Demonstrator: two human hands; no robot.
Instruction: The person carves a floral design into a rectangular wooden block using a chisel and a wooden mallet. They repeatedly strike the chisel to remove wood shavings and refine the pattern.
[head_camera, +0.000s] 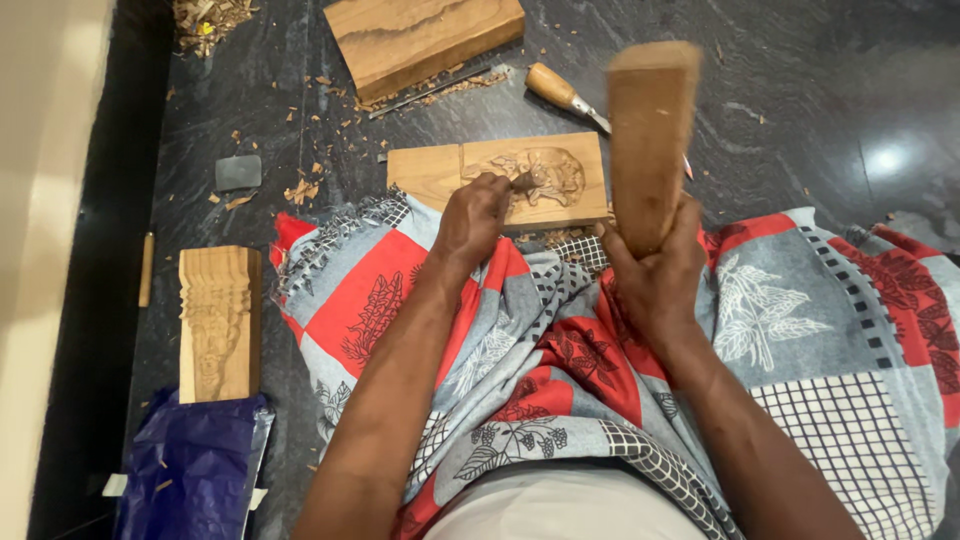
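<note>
A flat wooden panel (430, 170) with a half-carved figure lies on the dark floor just beyond my lap. My left hand (472, 215) is closed around a small chisel (522, 181), its tip resting on the carved area. My right hand (655, 275) grips the lower end of a wooden mallet (650, 130), raised upright and blurred, to the right of the panel. A red, grey and white patterned cloth (800, 320) covers my legs.
A thicker wood block (420, 35) lies at the top, with a thin metal tool (430, 92) and a wooden-handled chisel (562, 94) beside it. A carved post piece (218, 320), blue plastic bag (190, 470), grey stone (238, 172), small stick (146, 268) and wood chips (210, 15) lie left.
</note>
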